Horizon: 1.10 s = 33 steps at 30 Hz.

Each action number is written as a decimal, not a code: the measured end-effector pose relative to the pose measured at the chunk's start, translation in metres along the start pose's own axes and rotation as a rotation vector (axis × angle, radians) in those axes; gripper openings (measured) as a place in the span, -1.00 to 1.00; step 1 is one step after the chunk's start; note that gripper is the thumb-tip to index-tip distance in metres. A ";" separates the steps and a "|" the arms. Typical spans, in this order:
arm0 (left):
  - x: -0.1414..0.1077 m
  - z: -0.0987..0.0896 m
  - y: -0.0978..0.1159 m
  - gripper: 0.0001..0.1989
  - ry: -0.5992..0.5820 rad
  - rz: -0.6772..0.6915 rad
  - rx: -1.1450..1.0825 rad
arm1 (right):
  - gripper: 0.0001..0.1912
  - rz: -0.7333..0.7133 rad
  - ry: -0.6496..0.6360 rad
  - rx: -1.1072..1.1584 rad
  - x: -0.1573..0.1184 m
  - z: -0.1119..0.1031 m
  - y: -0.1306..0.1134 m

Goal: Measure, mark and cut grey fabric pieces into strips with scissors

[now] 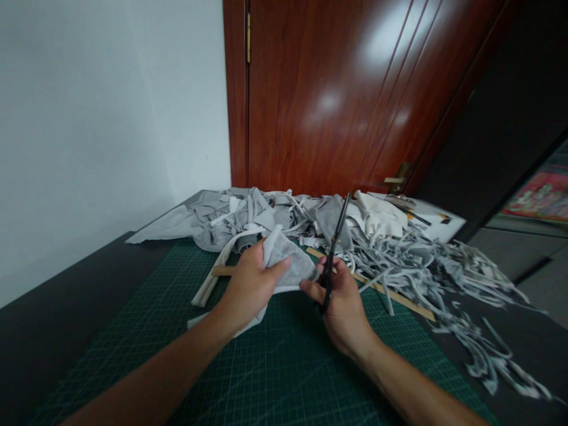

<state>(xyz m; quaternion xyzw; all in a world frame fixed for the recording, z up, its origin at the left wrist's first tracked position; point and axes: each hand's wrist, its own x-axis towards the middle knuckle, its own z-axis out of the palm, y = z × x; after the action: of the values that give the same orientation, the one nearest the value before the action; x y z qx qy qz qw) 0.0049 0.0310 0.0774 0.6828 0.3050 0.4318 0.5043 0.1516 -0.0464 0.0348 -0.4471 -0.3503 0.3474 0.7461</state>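
Observation:
My left hand (251,284) grips a piece of grey fabric (290,260), thumb on top, above the green cutting mat (284,367). Part of the cloth hangs below that hand toward the mat. Black-handled scissors (336,239) rest in my right hand (344,305), their blades pointing up and away from me. The thumb and fingertips of this hand also touch the right corner of the fabric. Whether the scissor blades are apart is hard to see.
A heap of grey cloth (213,216) lies at the back, with tangled fabric strips (408,260) at the right. A wooden ruler (399,300) crosses the mat's right side. Behind the black table (102,272) stand a white wall (110,106) and a wooden door (319,100).

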 end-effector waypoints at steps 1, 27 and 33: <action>-0.001 0.000 0.000 -0.69 -0.041 -0.023 -0.011 | -0.38 -0.002 0.006 0.001 0.000 0.000 0.000; -0.005 0.001 0.007 -0.53 -0.225 0.009 -0.061 | -0.37 0.096 -0.068 0.043 0.000 0.002 -0.005; -0.001 -0.011 0.006 -0.49 -0.187 -0.045 0.001 | -0.31 0.098 -0.113 0.065 -0.001 0.002 -0.008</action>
<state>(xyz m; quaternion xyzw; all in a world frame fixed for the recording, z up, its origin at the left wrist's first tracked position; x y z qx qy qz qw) -0.0051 0.0328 0.0842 0.7133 0.2720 0.3547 0.5398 0.1517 -0.0491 0.0428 -0.4192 -0.3580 0.4193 0.7214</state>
